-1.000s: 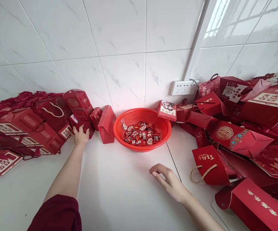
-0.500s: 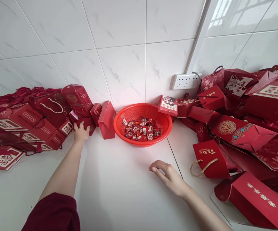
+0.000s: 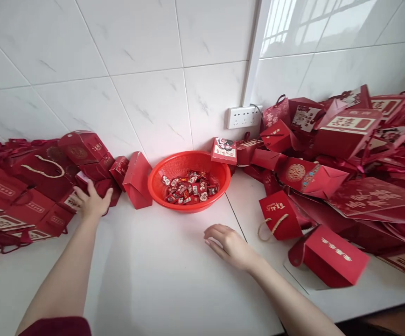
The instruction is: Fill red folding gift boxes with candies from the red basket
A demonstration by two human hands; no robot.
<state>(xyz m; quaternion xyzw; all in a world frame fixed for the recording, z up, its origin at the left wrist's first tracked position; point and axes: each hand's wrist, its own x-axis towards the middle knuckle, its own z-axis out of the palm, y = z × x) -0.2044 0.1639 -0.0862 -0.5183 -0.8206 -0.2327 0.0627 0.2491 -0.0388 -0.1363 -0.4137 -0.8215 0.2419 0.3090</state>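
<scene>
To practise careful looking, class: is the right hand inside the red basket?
No: the right hand is over the white tabletop, nearer the camera than the red basket.

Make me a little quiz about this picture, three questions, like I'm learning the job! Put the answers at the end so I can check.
1. What lies in the red oval plastic mesh basket?
A) round green apples
B) small red-and-white wrapped sweets
C) shiny metal spoons

2. True or false: the person's right hand is inside the basket.

3. Which hand has its fingers spread wide?

Key:
1. B.
2. False; the right hand is outside it, over the smooth white tabletop.
3. The left hand, at the dark-red cardboard boxes.
</scene>
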